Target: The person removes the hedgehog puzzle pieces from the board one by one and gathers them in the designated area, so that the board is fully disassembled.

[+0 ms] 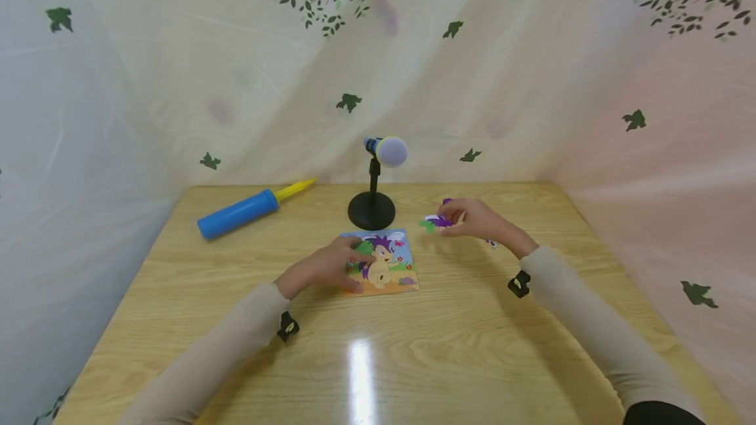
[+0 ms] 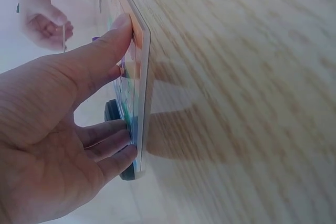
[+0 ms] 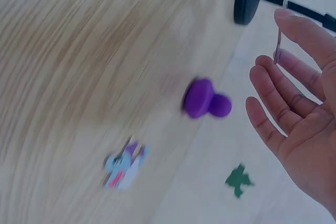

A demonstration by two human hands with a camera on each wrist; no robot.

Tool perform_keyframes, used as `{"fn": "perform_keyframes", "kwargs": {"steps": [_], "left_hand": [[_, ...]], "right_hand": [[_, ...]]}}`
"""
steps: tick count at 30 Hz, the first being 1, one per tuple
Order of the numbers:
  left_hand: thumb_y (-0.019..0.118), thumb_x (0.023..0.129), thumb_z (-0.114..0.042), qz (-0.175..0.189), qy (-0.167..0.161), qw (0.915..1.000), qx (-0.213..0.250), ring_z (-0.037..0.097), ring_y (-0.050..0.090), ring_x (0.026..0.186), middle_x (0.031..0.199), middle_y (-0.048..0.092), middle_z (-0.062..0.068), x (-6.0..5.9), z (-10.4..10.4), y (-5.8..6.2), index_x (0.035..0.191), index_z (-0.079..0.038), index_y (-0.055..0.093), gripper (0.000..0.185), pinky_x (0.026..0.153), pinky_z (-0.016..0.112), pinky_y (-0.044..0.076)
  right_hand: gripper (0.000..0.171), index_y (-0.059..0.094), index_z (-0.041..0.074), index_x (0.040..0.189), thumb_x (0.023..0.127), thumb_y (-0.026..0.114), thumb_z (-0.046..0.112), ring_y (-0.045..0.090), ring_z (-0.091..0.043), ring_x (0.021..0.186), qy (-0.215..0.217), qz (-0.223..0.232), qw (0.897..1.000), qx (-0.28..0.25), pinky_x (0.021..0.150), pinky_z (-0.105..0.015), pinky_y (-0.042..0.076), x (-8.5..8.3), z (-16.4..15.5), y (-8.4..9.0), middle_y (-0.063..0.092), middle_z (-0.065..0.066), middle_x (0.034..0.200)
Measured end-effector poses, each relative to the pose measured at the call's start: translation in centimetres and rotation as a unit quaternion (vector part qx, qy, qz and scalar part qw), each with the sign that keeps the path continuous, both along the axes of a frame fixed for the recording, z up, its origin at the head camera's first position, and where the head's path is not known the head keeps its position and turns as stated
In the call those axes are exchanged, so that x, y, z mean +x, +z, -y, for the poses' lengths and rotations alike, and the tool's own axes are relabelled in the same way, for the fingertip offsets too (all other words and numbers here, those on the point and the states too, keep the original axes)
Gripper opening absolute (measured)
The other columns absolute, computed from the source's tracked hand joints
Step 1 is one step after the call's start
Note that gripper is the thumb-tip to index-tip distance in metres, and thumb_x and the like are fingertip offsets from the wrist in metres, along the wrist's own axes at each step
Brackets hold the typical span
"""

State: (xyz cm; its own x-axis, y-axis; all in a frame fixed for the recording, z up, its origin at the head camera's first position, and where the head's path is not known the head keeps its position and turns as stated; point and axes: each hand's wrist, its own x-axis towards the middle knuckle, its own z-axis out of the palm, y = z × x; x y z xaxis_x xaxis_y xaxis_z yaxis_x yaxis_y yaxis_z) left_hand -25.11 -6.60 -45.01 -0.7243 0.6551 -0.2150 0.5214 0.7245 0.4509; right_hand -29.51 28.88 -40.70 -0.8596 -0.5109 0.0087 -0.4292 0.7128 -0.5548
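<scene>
A square picture puzzle (image 1: 390, 281) with a purple-haired cartoon animal lies flat on the table. My left hand (image 1: 331, 266) rests on its left part, thumb by the near edge and fingers spread over the picture. In the left wrist view, the thumb and fingertips touch the face of the puzzle (image 2: 137, 77). Off to its right, my right hand (image 1: 472, 218) pinches a thin puzzle piece (image 1: 434, 222) coloured purple, white and green. That piece (image 3: 279, 40) appears edge-on between thumb and fingers in the right wrist view, above the table.
Behind the puzzle stands a toy microphone (image 1: 372, 208) on a round black base. A blue pump (image 1: 239, 215) with a yellow nozzle lies back left. Near my right hand are a purple knob-shaped object (image 3: 202, 99) and another small colourful piece (image 3: 125, 167). A printed curtain (image 1: 295, 97) hangs behind the table.
</scene>
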Motion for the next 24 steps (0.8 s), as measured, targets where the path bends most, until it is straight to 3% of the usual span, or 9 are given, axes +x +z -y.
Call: {"fn": "perform_keyframes", "kwargs": {"steps": [6, 12, 19, 24], "left_hand": [[0.081, 0.088, -0.037, 0.003, 0.004, 1.0000, -0.007, 0.041, 0.026, 0.153, 0.164, 0.032, 0.021, 0.1, 0.0, 0.1, 0.145, -0.027, 0.058, 0.062, 0.120, 0.057, 0.034], [0.081, 0.088, -0.036, 0.003, 0.006, 0.9999, -0.008, 0.042, 0.027, 0.152, 0.163, 0.033, 0.021, 0.2, -0.1, 0.1, 0.145, -0.027, 0.059, 0.062, 0.119, 0.058, 0.035], [0.081, 0.088, -0.036, 0.003, 0.007, 1.0000, -0.006, 0.043, 0.028, 0.151, 0.163, 0.033, 0.022, 0.1, -0.1, -0.1, 0.145, -0.027, 0.059, 0.062, 0.119, 0.058, 0.034], [0.080, 0.088, -0.037, 0.002, 0.004, 1.0000, -0.004, 0.042, 0.028, 0.152, 0.163, 0.033, 0.022, -0.1, -0.1, -0.3, 0.145, -0.027, 0.059, 0.061, 0.119, 0.058, 0.035]], "right_hand": [[0.042, 0.068, 0.001, 0.124, 0.090, 0.079, 0.022, 0.066, -0.030, 0.102, -0.032, -0.017, 0.999, 0.027, 0.090, -0.051, 0.054, 0.2, -3.8, 0.0, 0.072, -0.015, 0.110], [0.040, 0.069, -0.001, 0.123, 0.090, 0.079, 0.021, 0.065, -0.036, 0.105, -0.031, -0.031, 0.998, 0.037, 0.092, -0.057, 0.053, 0.3, -6.1, -0.6, 0.071, -0.018, 0.114], [0.039, 0.070, 0.001, 0.123, 0.090, 0.079, 0.020, 0.064, -0.039, 0.106, -0.039, -0.038, 0.998, 0.044, 0.085, -0.053, 0.056, 0.5, -6.9, -1.4, 0.069, -0.020, 0.115], [0.041, 0.068, 0.001, 0.126, 0.091, 0.079, 0.020, 0.062, -0.042, 0.112, -0.045, -0.012, 0.998, 0.035, 0.089, -0.057, 0.055, 0.5, -6.6, -2.4, 0.063, -0.024, 0.122]]}}
